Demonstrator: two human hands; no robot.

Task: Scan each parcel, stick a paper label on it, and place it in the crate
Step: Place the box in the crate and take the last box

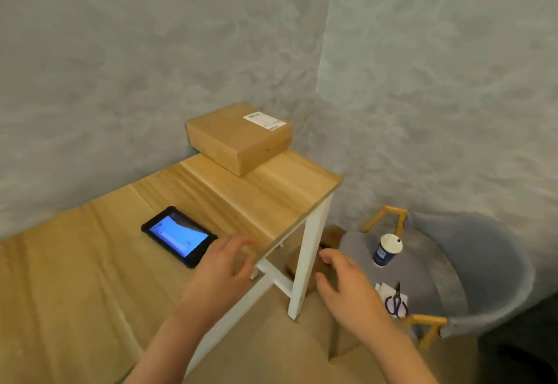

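Mottled grey walls (151,51) meet behind a wooden table (271,190); right of it, a grey chair (483,263) on beige floor (271,353).

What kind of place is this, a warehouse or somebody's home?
Probably a makeshift packing corner in a home or small office, not a warehouse. A single cardboard parcel sits on a small wooden table beside a tablet, and a grey chair holds a glue bottle and scissors.

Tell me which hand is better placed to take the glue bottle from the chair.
The right hand, probably: it hangs open past the table edge, beside the chair where the glue bottle stands. The left hand is over the table.
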